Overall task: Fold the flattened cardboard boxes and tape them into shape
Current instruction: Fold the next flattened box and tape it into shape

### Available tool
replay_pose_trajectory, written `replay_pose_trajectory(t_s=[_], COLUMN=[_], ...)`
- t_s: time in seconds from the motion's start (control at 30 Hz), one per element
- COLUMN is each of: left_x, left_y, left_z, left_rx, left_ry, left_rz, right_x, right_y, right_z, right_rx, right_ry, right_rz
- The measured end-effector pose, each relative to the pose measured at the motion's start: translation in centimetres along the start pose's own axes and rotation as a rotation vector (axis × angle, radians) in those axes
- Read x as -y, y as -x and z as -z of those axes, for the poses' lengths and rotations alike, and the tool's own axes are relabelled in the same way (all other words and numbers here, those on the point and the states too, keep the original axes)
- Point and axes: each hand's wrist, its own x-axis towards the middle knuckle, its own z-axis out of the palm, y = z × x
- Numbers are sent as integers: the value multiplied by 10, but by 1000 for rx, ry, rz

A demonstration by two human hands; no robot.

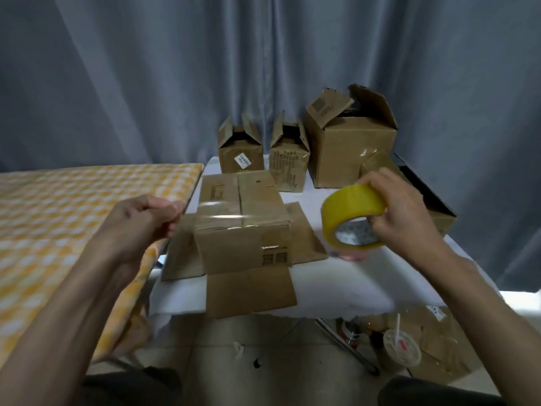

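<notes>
Head view shows my two hands held apart over the small brown cardboard box (243,221) in the middle of the frame. It sits upside down on the white table (336,282), with its open flaps spread flat around it.

My left hand (146,221), left of the middle, pinches the loose end of a clear strip of tape (222,213). My right hand (401,212), on the right, is wrapped around the fat yellow roll of packing tape (352,215). The strip seems to stretch between them just above the box top — it is so shiny and thin that I cannot tell if it touches the cardboard yet.

What could go wrong? I think the strip could land crooked and miss the seam where the two top flaps meet, because my hands are not at quite the same height. It could also twist and stick to itself if I let it go slack. If I pull too hard, the light box may slide or tip, since nothing is holding it down. And the sticky end might cling to my fingers when I try to let go.

Behind it, at the upper middle, stand three finished brown boxes (351,148) with their tops open. A yellow checked cloth (73,206) covers the surface on the left.
</notes>
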Motion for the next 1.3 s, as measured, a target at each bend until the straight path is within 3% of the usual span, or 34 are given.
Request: replay_pose_trajectory(t_s=[0.67,0.97,1.07,1.13,1.23,1.3], left_x=[27,36,31,24,7,-4], left_y=[-9,-10,-10,-7,5,16], left_z=[8,1,-2,-5,-28,-62], left_rx=[46,44,18,-99,-177,-57], left_ry=[-36,-404,-854,-1100,-960,-874], left_rz=[237,167,156,39,-446,-631], right_x=[-3,-7,-9,-12,-17,-18], right_y=[-9,-5,-4,-5,-8,-9], right_z=[-35,-43,-42,-42,-41,-42], right_rx=[72,142,151,150,158,166], right_ry=[65,20,17,17,31,32], right_rz=[-111,-123,-129,-133,-151,-159])
